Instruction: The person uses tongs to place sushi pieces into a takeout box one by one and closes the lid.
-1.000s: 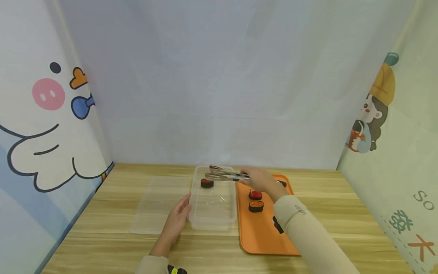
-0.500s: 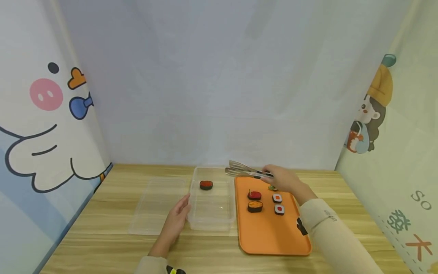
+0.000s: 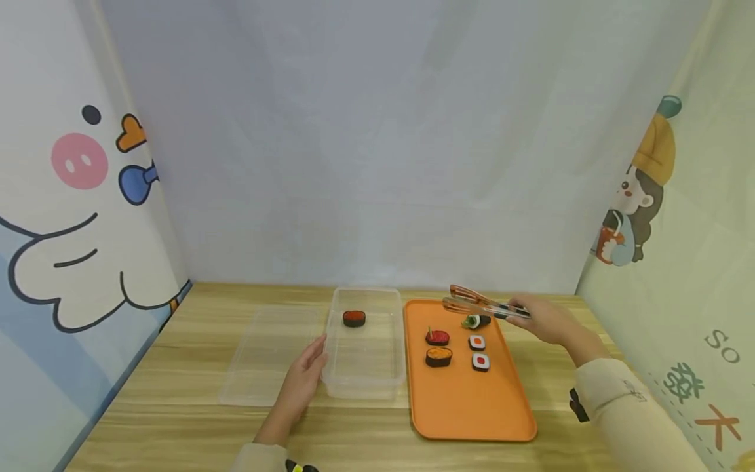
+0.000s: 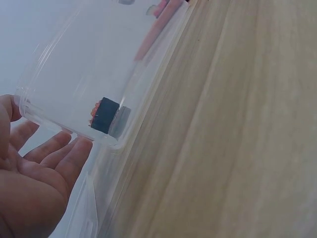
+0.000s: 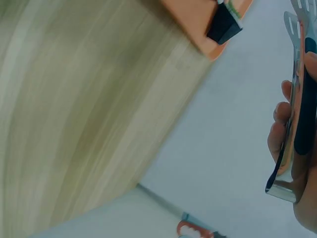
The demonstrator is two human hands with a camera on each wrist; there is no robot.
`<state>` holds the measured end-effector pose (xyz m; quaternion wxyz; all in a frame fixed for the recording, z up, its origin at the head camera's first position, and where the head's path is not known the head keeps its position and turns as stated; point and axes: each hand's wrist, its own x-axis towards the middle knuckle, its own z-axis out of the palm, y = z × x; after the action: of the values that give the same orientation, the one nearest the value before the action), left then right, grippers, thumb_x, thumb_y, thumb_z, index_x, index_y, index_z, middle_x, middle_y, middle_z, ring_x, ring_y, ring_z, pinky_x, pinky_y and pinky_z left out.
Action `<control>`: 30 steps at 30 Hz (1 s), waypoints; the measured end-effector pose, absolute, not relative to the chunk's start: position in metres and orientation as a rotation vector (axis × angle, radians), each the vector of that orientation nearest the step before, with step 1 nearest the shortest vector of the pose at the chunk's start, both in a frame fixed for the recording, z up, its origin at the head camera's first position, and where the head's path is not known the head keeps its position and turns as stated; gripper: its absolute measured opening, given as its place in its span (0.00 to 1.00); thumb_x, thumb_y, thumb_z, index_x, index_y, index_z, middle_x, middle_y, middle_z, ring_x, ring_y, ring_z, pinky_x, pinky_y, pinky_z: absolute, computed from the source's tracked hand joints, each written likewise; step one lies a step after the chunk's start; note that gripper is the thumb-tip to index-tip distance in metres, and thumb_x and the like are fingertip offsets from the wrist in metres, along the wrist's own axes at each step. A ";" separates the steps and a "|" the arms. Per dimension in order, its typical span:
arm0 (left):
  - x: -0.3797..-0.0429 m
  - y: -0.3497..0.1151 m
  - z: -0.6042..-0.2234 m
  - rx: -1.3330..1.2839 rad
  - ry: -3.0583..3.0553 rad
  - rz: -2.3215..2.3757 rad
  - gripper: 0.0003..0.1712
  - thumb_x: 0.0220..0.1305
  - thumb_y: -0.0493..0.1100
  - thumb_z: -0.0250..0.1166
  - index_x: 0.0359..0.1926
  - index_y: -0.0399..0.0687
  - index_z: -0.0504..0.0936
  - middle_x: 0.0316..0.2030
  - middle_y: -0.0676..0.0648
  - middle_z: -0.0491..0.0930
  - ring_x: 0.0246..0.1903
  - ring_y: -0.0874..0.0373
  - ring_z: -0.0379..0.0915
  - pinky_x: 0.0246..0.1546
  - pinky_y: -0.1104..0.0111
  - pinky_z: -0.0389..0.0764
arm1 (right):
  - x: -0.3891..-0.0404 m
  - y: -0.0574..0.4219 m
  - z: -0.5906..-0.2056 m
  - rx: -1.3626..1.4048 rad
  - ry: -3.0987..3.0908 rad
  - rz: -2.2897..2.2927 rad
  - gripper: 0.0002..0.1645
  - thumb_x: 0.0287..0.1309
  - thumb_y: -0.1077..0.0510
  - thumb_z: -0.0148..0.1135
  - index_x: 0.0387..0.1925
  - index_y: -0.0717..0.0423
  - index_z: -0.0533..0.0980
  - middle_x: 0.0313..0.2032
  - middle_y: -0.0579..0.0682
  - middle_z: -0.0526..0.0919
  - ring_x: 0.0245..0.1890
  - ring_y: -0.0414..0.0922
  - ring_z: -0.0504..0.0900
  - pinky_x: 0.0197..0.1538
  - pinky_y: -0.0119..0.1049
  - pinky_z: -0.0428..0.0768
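Observation:
My right hand grips a pair of metal tongs by their dark handles. The tongs are spread, with nothing between their slotted tips, over the far end of the orange tray. Below them lies a dark hand roll with green filling. Nearer on the tray sit a red-topped sushi, an orange-topped sushi and two white rolls. My left hand rests fairly straight fingers against the side of a clear plastic container. Inside it stands a red roe sushi.
A clear flat lid lies left of the container on the wooden table. A pale cloth backdrop rises behind the table's far edge, with printed cartoon panels at both sides.
My right hand has moved right with the tongs, from over the container to over the tray's far end, uncovering the sushi there. My left hand stays at the container.

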<state>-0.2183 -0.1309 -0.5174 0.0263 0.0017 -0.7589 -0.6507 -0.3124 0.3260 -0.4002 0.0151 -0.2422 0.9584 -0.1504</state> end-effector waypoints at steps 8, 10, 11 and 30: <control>-0.218 -0.131 -0.517 -0.003 -2.328 -2.032 0.27 0.75 0.38 0.50 0.72 0.38 0.62 0.68 0.33 0.60 0.67 0.39 0.56 0.63 0.48 0.64 | -0.305 0.355 -0.407 -0.712 2.978 -0.447 0.12 0.65 0.54 0.62 0.43 0.59 0.75 0.37 0.49 0.79 0.32 0.45 0.75 0.34 0.44 0.74; -0.218 -0.131 -0.517 -0.003 -2.327 -2.036 0.27 0.75 0.38 0.50 0.72 0.38 0.62 0.68 0.32 0.59 0.67 0.39 0.55 0.63 0.48 0.63 | -0.304 0.360 -0.408 -0.708 2.973 -0.436 0.15 0.65 0.54 0.63 0.45 0.62 0.75 0.40 0.54 0.80 0.36 0.50 0.78 0.37 0.50 0.77; -0.218 -0.131 -0.517 -0.003 -2.327 -2.037 0.27 0.75 0.38 0.50 0.72 0.38 0.62 0.68 0.32 0.59 0.67 0.39 0.55 0.63 0.48 0.63 | -0.304 0.363 -0.409 -0.709 2.971 -0.426 0.16 0.65 0.54 0.63 0.46 0.63 0.75 0.42 0.56 0.80 0.39 0.53 0.79 0.39 0.52 0.78; -0.218 -0.132 -0.516 -0.039 -2.317 -2.047 0.27 0.76 0.39 0.50 0.72 0.38 0.61 0.69 0.33 0.58 0.67 0.38 0.55 0.63 0.49 0.63 | -0.311 0.372 -0.420 -0.695 2.965 -0.300 0.20 0.63 0.52 0.64 0.48 0.63 0.76 0.42 0.56 0.80 0.38 0.53 0.79 0.39 0.53 0.78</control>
<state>-0.2183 -0.1316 -0.5164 0.0246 -0.0125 -0.7491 -0.6619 -0.3114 0.3723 -0.4199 0.0408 -0.2270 0.9681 -0.0980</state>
